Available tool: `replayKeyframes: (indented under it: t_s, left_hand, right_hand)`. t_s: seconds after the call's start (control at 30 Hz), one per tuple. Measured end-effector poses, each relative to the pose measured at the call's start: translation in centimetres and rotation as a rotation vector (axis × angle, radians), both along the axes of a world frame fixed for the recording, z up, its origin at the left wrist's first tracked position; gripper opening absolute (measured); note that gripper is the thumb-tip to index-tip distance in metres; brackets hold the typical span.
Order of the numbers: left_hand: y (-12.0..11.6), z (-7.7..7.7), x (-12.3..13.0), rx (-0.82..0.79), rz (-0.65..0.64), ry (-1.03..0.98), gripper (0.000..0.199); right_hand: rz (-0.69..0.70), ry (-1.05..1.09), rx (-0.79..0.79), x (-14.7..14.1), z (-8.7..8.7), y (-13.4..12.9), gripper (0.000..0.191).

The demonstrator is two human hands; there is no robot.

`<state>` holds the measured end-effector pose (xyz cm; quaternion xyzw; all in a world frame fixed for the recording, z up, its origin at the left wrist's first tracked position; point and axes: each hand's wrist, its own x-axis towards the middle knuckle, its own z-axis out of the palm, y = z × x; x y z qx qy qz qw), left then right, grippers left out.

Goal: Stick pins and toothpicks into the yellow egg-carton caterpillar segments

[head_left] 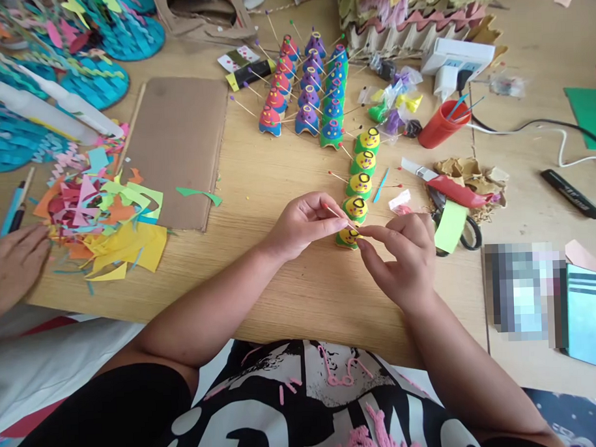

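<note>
Near the table's middle, my left hand (pixel 308 223) pinches a toothpick (pixel 337 213) with a red end. The fingertips of my right hand (pixel 401 256) close in at its other end, thumb and forefinger nearly together. Just beneath the toothpick is the nearest bump of a yellow and green egg-carton caterpillar (pixel 360 182), partly hidden by my fingers. Its bumps carry dotted faces and dark rings. Beyond it stand similar rows: a blue and green one (pixel 334 108), a purple one (pixel 307 96) and a red and blue one (pixel 276 97), with ball-tipped toothpicks sticking out.
Scissors (pixel 469 234), a red cup (pixel 444 124) and a power strip (pixel 458 55) with cables lie right. Cardboard (pixel 178 143) and paper scraps (pixel 116 217) lie left, beside another person's hand (pixel 16 269). Egg cartons (pixel 409 40) are stacked behind.
</note>
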<state>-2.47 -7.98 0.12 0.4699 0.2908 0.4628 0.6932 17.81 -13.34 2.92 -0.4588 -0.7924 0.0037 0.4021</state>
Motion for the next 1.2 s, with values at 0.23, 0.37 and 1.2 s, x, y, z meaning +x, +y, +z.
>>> replayKeyframes:
  t_s: [0.23, 0.37, 1.2]
  left_hand:
    - [-0.06, 0.08, -0.05, -0.030, -0.020, 0.027, 0.024]
    - [-0.11, 0.06, -0.16, -0.029, -0.051, -0.001, 0.019]
    - [-0.06, -0.12, -0.20, -0.068, -0.089, 0.018, 0.022]
  right_hand:
    - [0.043, 0.059, -0.062, -0.04, 0.39, -0.05, 0.016]
    - [0.066, 0.061, -0.072, 0.06, 0.49, -0.09, 0.016]
    - [0.152, 0.073, -0.119, 0.08, 0.72, -0.21, 0.014]
